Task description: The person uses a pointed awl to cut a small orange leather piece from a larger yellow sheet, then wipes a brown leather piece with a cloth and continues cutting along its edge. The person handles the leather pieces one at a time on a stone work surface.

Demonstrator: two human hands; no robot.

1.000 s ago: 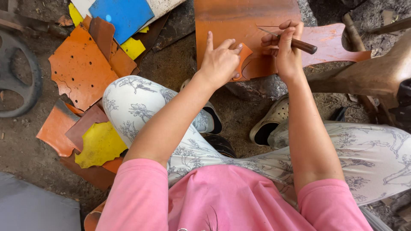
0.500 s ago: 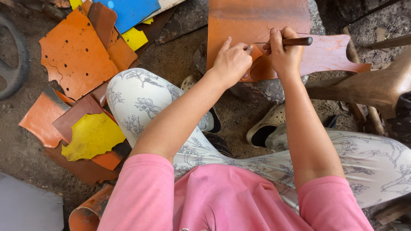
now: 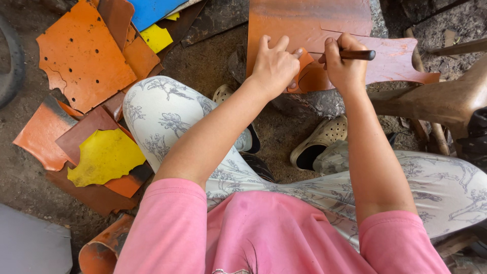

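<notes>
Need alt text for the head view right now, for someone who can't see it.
Seen from above, a seated person's left hand presses an orange-brown leather sheet flat while the right hand grips a dark-handled tool against it. Orange, yellow and blue leather scraps lie on the dirt floor to the left.

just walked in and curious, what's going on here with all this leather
A seated person in a pink shirt works on a brown-orange leather sheet laid over a stone. The left hand presses a small orange cut-out piece flat on it, while the right hand grips a dark-handled tool with its tip down at the piece's edge. A pinkish leather piece lies under the right hand. Orange, yellow and blue leather scraps are piled on the ground to the left.
</notes>
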